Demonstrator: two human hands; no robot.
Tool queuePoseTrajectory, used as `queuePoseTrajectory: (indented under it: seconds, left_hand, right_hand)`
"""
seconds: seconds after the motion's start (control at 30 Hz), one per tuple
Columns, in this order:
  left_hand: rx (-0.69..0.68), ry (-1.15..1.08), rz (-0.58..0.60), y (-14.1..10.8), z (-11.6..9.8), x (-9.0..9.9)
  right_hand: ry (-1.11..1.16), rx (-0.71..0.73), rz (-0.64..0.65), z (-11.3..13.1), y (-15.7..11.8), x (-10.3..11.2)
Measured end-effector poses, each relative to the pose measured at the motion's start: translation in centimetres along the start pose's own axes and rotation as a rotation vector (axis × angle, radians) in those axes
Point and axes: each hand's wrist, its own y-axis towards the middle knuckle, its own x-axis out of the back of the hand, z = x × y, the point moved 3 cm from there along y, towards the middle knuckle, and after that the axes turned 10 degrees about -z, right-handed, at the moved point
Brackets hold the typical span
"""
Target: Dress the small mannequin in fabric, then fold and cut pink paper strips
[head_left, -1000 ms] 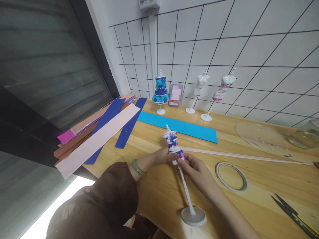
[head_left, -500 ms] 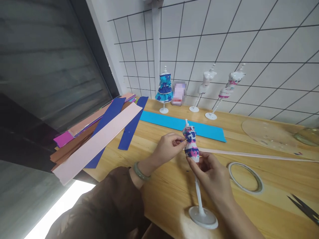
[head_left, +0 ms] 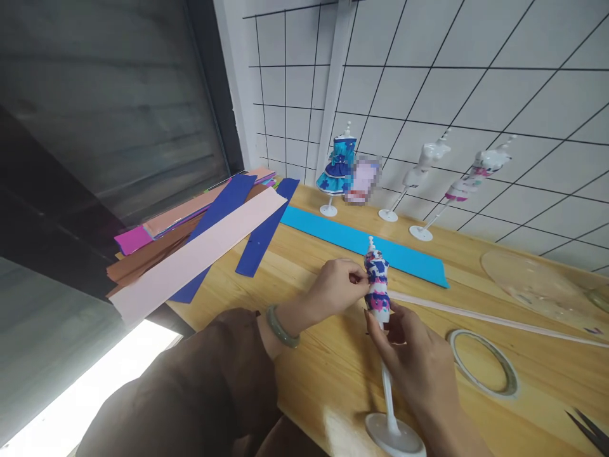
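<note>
A small white dress form [head_left: 379,287] on a stand rises near the table's front edge, its torso wrapped in blue, pink and white patterned pieces. My right hand [head_left: 419,349] grips its lower torso between thumb and fingers. From the left, my left hand [head_left: 339,284] touches the side of the torso with pinched fingertips; whatever they may hold is too small to make out. The round base [head_left: 394,437] of the stand is at the bottom of the view.
Blue [head_left: 261,238] and pale pink [head_left: 204,254] strips lie at left, a turquoise strip [head_left: 399,257] behind. A tape roll [head_left: 511,377] and scissors [head_left: 590,431] are at right. A dressed form [head_left: 337,171] and two others stand by the wall.
The camera view has shifted and tilted, moving most table items within the picture. Both hands stay at the dress form, with the right still gripping its lower torso.
</note>
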Motion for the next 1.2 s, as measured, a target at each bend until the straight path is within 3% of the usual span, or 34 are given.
queuePoseTrajectory:
  seconds: [0.1, 0.27, 0.4, 0.57, 0.67, 0.9, 1.07, 1.13, 1.2]
  left_hand:
    - [0.143, -0.152, -0.028, 0.0, 0.3, -0.1]
    - [0.248, -0.294, -0.038, 0.2, 0.0, -0.1]
    - [0.29, -0.367, -0.015, 0.3, -0.1, 0.0]
    - [0.329, -0.505, 0.131, 0.6, -0.6, 0.1]
    - [0.307, -0.481, 0.146, 0.6, -1.0, 0.4]
    - [-0.141, 0.01, 0.042, 0.0, -2.1, 0.8]
    - [-0.419, 0.278, 0.071, -0.4, -2.9, 0.7]
    - [-0.461, 0.305, 0.062, -0.4, -3.0, 0.8]
    - [-0.441, 0.251, 0.041, -0.4, -3.1, 1.0]
  right_hand:
    - [0.137, -0.19, 0.025, -0.4, -0.2, 0.0]
    - [0.632, -0.656, 0.098, -1.0, -0.5, -0.4]
    - [0.792, -0.826, 0.144, -1.1, -0.4, -0.6]
    - [0.8, -0.808, 0.064, -1.4, -0.1, -0.3]
    - [0.741, -0.735, 0.017, -1.5, -0.3, -0.3]
    - [0.466, -0.523, -0.01, -1.3, -0.7, -0.2]
    - [0.322, -0.349, -0.021, -0.7, -0.3, 0.2]
    - [0.356, -0.376, -0.009, -0.6, -0.3, 0.2]
    - [0.523, -0.515, 0.028, -0.7, -0.3, 0.0]
